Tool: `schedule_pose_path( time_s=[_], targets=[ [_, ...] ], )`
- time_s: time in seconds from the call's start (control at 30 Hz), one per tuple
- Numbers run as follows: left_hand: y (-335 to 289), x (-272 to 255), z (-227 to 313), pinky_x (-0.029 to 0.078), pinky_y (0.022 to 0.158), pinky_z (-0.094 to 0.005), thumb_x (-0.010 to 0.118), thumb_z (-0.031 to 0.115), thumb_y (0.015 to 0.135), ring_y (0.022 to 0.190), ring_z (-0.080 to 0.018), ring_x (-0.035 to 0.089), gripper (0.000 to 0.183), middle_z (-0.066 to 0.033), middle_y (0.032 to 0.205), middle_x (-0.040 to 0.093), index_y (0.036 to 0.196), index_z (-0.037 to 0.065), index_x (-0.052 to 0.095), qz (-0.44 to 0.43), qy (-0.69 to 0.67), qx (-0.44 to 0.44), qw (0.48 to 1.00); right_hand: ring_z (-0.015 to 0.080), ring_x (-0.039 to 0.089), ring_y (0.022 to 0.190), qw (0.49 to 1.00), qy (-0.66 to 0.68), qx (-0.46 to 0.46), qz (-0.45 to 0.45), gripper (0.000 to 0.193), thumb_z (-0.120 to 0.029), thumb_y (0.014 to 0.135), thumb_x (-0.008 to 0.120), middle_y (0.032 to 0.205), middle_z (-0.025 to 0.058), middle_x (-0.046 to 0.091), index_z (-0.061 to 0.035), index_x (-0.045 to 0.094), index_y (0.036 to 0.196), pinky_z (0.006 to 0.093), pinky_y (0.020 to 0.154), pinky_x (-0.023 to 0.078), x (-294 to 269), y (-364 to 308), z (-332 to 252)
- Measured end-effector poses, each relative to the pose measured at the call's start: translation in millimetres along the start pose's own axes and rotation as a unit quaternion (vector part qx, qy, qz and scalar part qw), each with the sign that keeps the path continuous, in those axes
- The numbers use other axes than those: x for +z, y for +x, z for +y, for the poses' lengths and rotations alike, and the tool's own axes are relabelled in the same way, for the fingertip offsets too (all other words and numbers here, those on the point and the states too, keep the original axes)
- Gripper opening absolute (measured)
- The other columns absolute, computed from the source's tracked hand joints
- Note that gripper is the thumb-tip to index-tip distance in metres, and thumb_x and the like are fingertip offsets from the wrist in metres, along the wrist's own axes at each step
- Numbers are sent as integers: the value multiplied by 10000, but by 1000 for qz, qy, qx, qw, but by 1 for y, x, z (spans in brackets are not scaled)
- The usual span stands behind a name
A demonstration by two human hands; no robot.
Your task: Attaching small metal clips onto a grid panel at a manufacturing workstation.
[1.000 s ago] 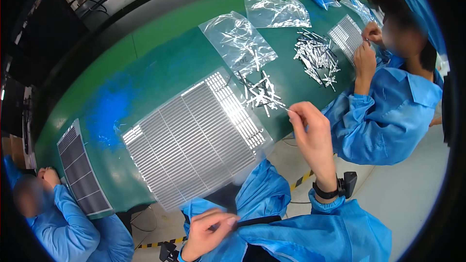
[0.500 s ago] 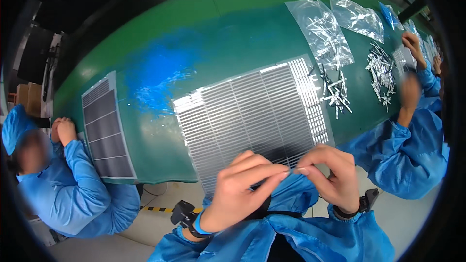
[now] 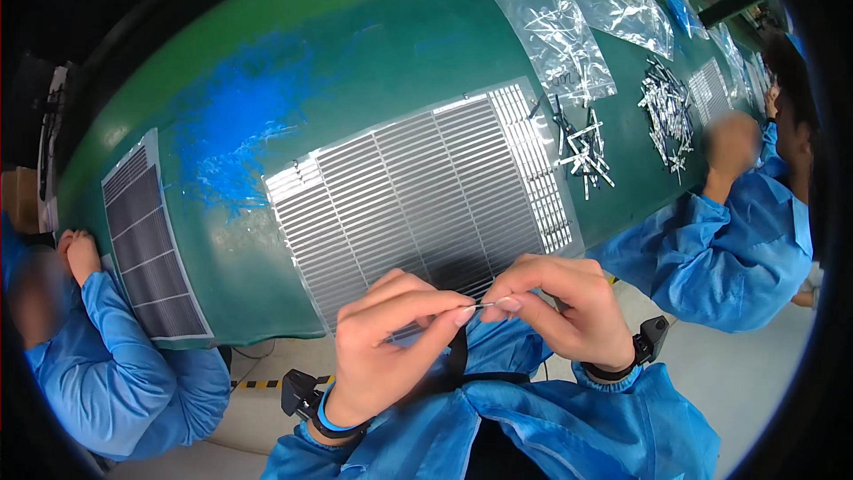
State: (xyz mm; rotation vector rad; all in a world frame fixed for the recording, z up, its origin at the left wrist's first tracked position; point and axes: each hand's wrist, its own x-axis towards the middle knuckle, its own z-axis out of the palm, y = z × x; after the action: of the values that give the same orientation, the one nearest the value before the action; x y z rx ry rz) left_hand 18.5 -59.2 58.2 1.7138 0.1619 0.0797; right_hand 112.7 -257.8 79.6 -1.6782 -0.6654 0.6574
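Both hands are raised at the near edge of the table, fingertips almost meeting. Between them stretches a small, thin, silvery strip (image 3: 484, 305); its exact kind is too small to make out. My left hand (image 3: 391, 338) pinches one end between thumb and forefinger. At the other end, my right hand (image 3: 564, 307) pinches it the same way. Just beyond lies a clear sheet (image 3: 400, 204) covered with rows of narrow silvery strips, its near part hidden by my hands. A loose pile of short silver and black strips (image 3: 586, 153) is to the right of the sheet.
Clear plastic bags (image 3: 555, 36) with small pieces lie at the far right, near a larger strip pile (image 3: 666, 116). Blue film scraps (image 3: 240, 116) spread over the green table (image 3: 382, 62). Co-workers sit on both sides; a dark striped sheet (image 3: 151, 231) lies at left.
The whole view has shifted, so the table and my hands appear farther left. The silvery strip now shows more plainly between my fingertips. The right co-worker's hands have moved.
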Motion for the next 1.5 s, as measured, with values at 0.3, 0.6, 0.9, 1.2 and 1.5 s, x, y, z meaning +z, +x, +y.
schedule_pose_path(
  time_s=[0.3,0.6,0.9,1.2,1.5],
  targets=[
    [-10,-10,-12,462,634,-281,842,-5,757,748,-162,607,167,-101,1008,752,915,3,788,-17,-34,160,986,166,721,860,989,103,79,-64,74,2,996,631,928,104,735,44,674,1040,275,735,560,10,-5,1],
    [-92,23,-36,442,635,-309,807,51,828,748,-219,521,179,-94,992,717,965,-30,726,174,-145,229,947,183,597,652,993,-110,32,38,178,-105,992,555,744,97,654,30,650,925,300,621,452,57,-55,4],
    [-110,-17,-46,442,663,-304,819,58,811,766,-213,548,183,-77,1013,738,963,-17,748,217,-121,207,946,200,585,644,962,-240,-129,34,157,-118,883,729,743,99,639,-7,619,865,316,594,425,90,-47,-17],
    [-84,-154,0,487,853,-352,701,102,922,858,-271,649,204,-159,1116,754,1081,-19,745,104,-20,288,952,128,472,547,971,161,-122,125,251,-205,981,671,651,34,544,-64,519,840,260,492,390,69,-2,-25],
    [-10,-120,-43,468,1047,-474,756,67,859,1229,-381,611,320,-169,1418,614,1173,12,743,183,242,62,951,88,661,769,982,78,118,127,28,-12,980,660,852,59,692,11,644,978,226,702,518,57,49,9]
  ],
)
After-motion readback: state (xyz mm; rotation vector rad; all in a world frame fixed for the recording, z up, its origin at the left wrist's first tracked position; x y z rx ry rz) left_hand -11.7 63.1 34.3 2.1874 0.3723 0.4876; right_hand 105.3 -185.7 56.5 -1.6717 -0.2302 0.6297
